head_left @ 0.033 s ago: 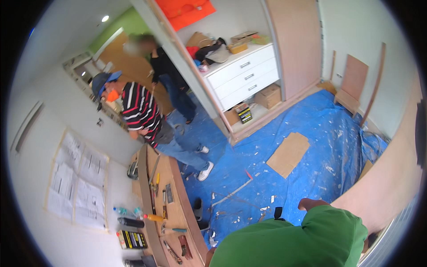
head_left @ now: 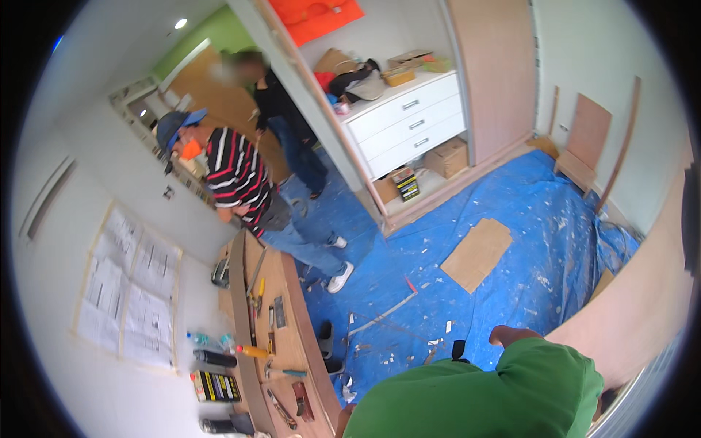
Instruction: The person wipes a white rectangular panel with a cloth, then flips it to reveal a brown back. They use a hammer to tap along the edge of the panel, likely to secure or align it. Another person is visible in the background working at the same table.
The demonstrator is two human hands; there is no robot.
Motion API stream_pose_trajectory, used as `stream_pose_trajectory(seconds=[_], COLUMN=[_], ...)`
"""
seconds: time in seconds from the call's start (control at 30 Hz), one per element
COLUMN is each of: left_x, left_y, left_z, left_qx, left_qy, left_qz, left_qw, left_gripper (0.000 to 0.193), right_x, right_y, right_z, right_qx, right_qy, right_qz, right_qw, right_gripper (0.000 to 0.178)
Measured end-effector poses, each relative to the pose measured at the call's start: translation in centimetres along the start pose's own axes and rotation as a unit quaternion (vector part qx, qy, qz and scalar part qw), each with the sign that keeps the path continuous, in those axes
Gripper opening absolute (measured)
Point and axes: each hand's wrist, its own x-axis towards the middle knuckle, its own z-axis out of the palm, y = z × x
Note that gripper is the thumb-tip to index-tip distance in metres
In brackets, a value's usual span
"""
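Observation:
My green shirt and sleeve (head_left: pixel 526 369) fill the lower middle. A short stretch of bare arm (head_left: pixel 515 334) shows past the sleeve, and a sliver of skin appears by the bench edge at lower left. Neither of my hands can be made out, so what they hold or touch is hidden. Nearest on my left is a wooden workbench (head_left: pixel 298 343) with tools. On it lie a hammer (head_left: pixel 285 373) with a teal handle, a reddish block-shaped tool (head_left: pixel 303 403), a long tool like pliers (head_left: pixel 281 409) and a yellow-handled tool (head_left: pixel 261 288).
A person in a striped shirt (head_left: pixel 237 175) stands beyond the bench; another in black (head_left: pixel 285 117) stands farther back. Blue sheeting (head_left: pixel 409 255) with scraps and flat cardboard (head_left: pixel 477 254) covers the floor. White drawers (head_left: pixel 412 124) stand behind; wooden boards (head_left: pixel 585 135) lean on the right wall.
The whole view has shifted slightly, so the room appears a little farther right. My green sleeve and bare arm look the same, and the bench tools lie as before.

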Motion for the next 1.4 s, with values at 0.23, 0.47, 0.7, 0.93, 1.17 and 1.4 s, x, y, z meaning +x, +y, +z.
stream_pose_trajectory(seconds=[0.23,0.47,0.7,0.93,1.17,1.4], left_x=[-2.1,-9.5,-14.2,-23.4,-26.1,-25.3], left_y=[-3.7,1.5,5.5,14.4,35.5,44.6], left_z=[1.7,2.7,3.2,-7.4,-15.3,-13.4], left_qx=[-0.057,-0.060,-0.338,-0.583,-0.223,-0.255], left_qy=[0.027,0.104,0.181,-0.091,0.014,-0.181], left_qz=[-0.019,-0.081,-0.077,0.195,0.559,0.657], left_qw=[0.998,0.990,0.921,0.783,0.798,0.686], left_gripper=[0.032,0.039,0.052,0.069,0.040,0.041], right_x=[-1.0,-6.8,-1.0,2.8,2.5,4.5], right_y=[-5.7,-15.9,-16.7,-14.0,-11.2,-9.7], right_z=[-15.9,-24.7,-22.0,-18.5,-19.8,-17.4], right_qx=[0.034,0.136,-0.072,-0.024,0.108,0.229], right_qy=[0.025,0.254,0.171,-0.033,0.049,0.072], right_qz=[-0.018,-0.058,-0.105,-0.094,-0.045,-0.041], right_qw=[0.999,0.956,0.977,0.995,0.992,0.970], right_gripper=[0.024,0.048,0.045,0.031,0.031,0.019])
